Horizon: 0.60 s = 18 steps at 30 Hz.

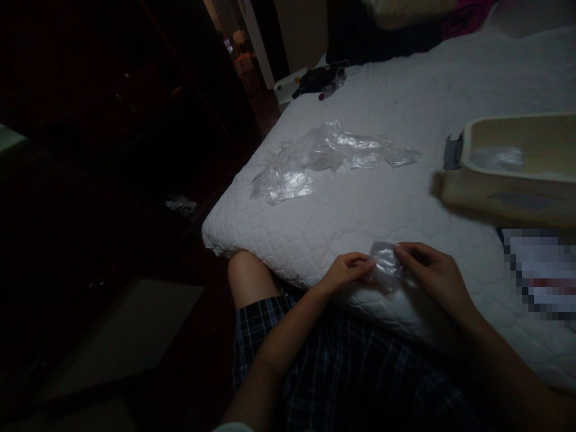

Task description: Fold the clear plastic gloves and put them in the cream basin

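Between my two hands is a small clear plastic bag (386,264), held just over the near edge of the white quilted mattress (360,219). My left hand (346,273) pinches its left side between thumb and fingers. The bag's upper right edge is gripped by my right hand (429,270), with the thumb on top. Whether anything lies inside the bag I cannot tell. Farther back on the mattress, several crumpled clear plastic bags (324,153) are spread in a loose heap.
A cream plastic bin (490,192) with a grey latch (452,152) stands at the right, clear plastic inside it. Below it lies a blurred-out printed item (540,270). A bottle (332,90) and dark cloth (315,80) are at the far corner. The floor at left is dark.
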Tool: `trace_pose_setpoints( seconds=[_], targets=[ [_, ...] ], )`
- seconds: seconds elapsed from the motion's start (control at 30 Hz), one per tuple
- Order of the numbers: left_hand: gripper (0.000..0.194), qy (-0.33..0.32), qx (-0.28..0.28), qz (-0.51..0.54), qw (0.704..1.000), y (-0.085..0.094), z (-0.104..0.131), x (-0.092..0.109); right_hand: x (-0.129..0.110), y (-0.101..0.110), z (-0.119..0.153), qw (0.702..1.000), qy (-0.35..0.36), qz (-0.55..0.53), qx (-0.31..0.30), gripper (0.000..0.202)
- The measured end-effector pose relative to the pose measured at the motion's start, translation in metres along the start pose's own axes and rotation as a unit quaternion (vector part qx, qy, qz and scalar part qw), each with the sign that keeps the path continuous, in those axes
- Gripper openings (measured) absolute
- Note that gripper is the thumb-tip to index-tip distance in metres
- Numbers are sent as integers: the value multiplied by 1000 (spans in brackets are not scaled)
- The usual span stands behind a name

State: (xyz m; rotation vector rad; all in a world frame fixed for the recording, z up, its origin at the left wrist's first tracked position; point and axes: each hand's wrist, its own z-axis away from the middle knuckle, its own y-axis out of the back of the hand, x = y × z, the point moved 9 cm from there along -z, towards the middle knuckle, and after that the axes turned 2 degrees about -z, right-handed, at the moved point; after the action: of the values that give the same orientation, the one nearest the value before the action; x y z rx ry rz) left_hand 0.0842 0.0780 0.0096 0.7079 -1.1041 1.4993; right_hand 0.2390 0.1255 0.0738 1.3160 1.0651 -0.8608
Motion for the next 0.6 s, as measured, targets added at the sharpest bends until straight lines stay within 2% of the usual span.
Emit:
trace_pose_setpoints(
  seconds=[0.1, 0.37, 0.6],
  targets=[
    [62, 18, -11, 14, 1000, -3, -1, -6, 3, 2, -2, 1000, -3, -6, 7, 39],
    [61, 17, 51, 22, 998, 9, -8, -13, 22, -10, -5, 996, -41, -75, -30, 47],
    [58, -3, 31, 21, 999, -2, -9, -9, 29, 3, -8, 994, -65, -90, -14, 44]
  ],
)
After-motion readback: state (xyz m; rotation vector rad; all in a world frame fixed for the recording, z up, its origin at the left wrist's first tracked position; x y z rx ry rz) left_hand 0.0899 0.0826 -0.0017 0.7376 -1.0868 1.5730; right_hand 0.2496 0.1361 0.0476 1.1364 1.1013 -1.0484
